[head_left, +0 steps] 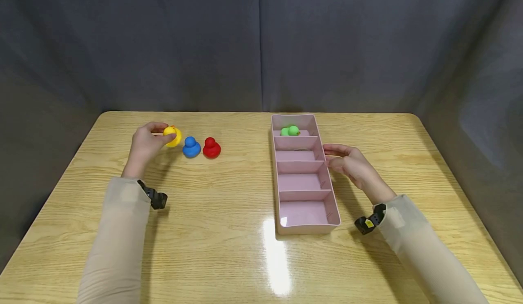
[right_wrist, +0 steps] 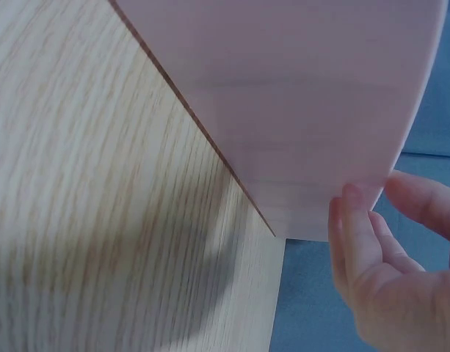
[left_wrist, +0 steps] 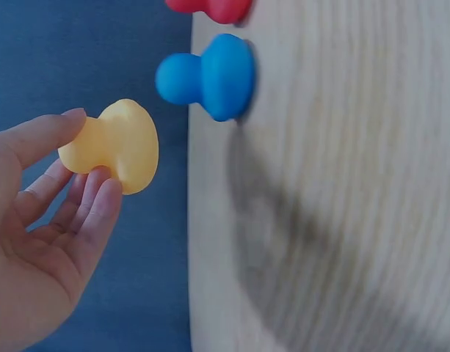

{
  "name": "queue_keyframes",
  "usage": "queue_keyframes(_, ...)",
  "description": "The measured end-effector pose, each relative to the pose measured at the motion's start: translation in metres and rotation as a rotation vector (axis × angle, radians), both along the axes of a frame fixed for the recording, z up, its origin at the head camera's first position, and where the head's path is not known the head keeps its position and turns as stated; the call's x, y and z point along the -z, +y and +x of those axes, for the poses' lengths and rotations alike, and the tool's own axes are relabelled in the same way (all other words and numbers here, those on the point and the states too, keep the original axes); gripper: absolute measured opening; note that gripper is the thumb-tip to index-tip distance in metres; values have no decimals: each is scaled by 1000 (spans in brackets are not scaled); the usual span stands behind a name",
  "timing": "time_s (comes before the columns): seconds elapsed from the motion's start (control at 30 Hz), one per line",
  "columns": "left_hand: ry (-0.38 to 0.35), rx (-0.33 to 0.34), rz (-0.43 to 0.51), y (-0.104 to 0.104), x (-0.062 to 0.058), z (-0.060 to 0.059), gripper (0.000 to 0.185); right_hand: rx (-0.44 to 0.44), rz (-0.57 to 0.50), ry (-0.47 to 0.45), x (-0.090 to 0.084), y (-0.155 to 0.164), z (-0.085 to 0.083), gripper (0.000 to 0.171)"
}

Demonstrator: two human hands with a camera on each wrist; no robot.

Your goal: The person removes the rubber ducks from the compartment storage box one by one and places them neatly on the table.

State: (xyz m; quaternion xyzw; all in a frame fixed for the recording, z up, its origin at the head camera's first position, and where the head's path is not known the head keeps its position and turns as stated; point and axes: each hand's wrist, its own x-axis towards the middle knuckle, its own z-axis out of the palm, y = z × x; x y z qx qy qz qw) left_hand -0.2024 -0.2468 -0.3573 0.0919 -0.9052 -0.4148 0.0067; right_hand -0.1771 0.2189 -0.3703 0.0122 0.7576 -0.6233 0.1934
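Your left hand [head_left: 146, 143] has the yellow toy duck [head_left: 173, 136] pinched between thumb and fingertips, near the far left part of the table [head_left: 212, 231], at the left end of a short row with the blue duck [head_left: 191, 147] and the red duck [head_left: 211, 148]. In the left wrist view the thumb lies over the narrow neck between head and body while the fingers [left_wrist: 92, 209] cup the rounded body [left_wrist: 118, 144] from below; whether the duck is clear of the tabletop cannot be told. It looks like a small hollow rubber or vinyl toy, so judge it very light, somewhat squashy and smooth-skinned: a hard squeeze would likely dent it or let it pop out sideways. The neck is probably the surest place to hold, as the head and body stop it sliding either way. Your right hand [head_left: 351, 165] is well apart from the left, fingers relaxed and only lightly bent, resting against the right wall of the pink divided tray [head_left: 331, 195], gripping nothing. A green duck [head_left: 290, 131] sits in the tray's farthest compartment; the other three are bare.
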Motion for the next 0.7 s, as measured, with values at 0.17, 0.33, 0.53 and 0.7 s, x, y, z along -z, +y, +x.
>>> queue_keyframes(0.17, -14, 4, 8, -3, 8, 1, 49, 8, -8, 2, 1, 0, -1, 59)
queue_keyframes(0.33, -37, -25, 35, -5, 17, 1, 50, 3, -10, 2, 2, 0, -1, 59)
queue_keyframes(0.53, -41, -27, 29, -8, 27, -2, 50, -4, -4, 8, 2, 1, -1, 59)
queue_keyframes(0.7, -45, -35, 15, -10, 34, -4, 49, -3, -7, 10, 3, 1, -1, 59)
